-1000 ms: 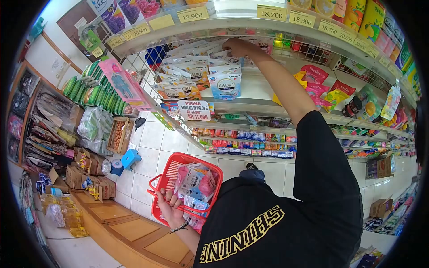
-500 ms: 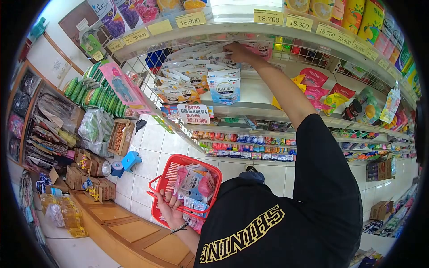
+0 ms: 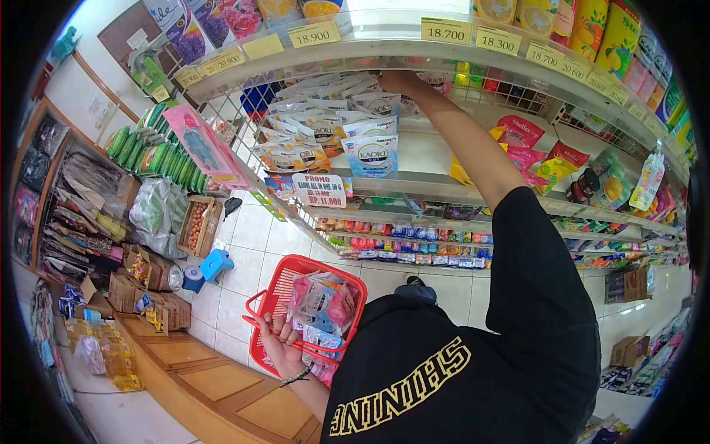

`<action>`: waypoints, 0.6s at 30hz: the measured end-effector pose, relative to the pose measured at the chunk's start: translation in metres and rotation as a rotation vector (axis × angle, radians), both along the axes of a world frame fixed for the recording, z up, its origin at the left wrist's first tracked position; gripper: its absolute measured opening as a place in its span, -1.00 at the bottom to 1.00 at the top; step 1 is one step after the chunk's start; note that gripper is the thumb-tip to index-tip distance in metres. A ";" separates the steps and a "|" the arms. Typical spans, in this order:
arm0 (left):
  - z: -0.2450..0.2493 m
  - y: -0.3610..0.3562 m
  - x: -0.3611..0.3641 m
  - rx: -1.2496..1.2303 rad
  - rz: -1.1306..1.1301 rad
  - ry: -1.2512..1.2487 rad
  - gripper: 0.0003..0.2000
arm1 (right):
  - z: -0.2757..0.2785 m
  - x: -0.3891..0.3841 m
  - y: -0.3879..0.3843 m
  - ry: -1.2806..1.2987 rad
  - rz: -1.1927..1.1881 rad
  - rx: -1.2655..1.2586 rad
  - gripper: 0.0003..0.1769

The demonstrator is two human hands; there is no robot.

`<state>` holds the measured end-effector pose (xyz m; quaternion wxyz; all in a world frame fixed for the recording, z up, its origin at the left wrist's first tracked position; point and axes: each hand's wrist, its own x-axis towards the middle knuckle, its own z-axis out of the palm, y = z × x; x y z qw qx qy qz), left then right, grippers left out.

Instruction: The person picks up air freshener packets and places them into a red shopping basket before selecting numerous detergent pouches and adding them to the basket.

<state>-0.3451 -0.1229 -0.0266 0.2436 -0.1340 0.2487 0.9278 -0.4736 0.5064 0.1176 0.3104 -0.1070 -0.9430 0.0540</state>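
My left hand (image 3: 277,342) is closed around the handle of a red plastic shopping basket (image 3: 282,287), low beside my body. Several Kaori pouches (image 3: 319,300), pink and pale blue, lie in it. My right arm stretches up into the shelf, and my right hand (image 3: 399,81) is at the back behind the rows of pouches, its fingers mostly hidden under the upper shelf edge. Near it are white-topped pouches and a pink Kaori pouch (image 3: 438,83). In front stand a blue Kaori pouch (image 3: 373,157) and orange pouches (image 3: 325,127).
A promo sign (image 3: 319,190) hangs at the shelf's front corner. Stella packs (image 3: 520,131) stand to the right. Price tags line the upper shelf edge (image 3: 370,46). On the left are a blue stool (image 3: 216,265), an egg crate (image 3: 198,224) and a wooden counter (image 3: 200,370).
My right hand has moved slightly deeper and to the right at the back of the shelf, and less of it shows. My left hand and the basket have stayed put.
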 end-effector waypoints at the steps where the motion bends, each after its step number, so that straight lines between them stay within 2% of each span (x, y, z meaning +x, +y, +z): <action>1: 0.001 0.001 0.000 0.000 0.000 0.005 -0.64 | -0.004 -0.002 0.007 0.005 0.000 0.000 -0.77; 3: 0.001 0.001 0.001 0.002 0.015 -0.024 -0.64 | -0.016 -0.013 0.019 -0.121 0.093 0.011 -0.75; 6: -0.003 -0.002 0.000 -0.001 0.002 0.006 -0.64 | -0.027 -0.032 0.029 -0.012 0.030 0.026 -0.73; 7: -0.003 -0.002 0.000 -0.002 0.004 0.006 -0.64 | -0.015 -0.023 0.018 -0.012 0.033 0.025 -0.73; 9: -0.003 -0.003 0.000 -0.028 0.005 0.004 -0.64 | 0.013 -0.002 -0.002 -0.250 0.025 -0.045 -0.74; 10: -0.002 -0.002 0.001 -0.028 0.008 0.003 -0.64 | 0.019 0.001 -0.005 -0.252 0.027 -0.045 -0.74; 12: 0.000 -0.001 0.002 -0.004 0.010 -0.016 -0.64 | 0.027 0.005 -0.010 -0.369 -0.062 -0.287 -0.78; 18: -0.010 -0.006 -0.004 -0.001 -0.027 0.012 -0.67 | 0.004 -0.008 0.018 -0.416 -0.065 -0.326 -0.80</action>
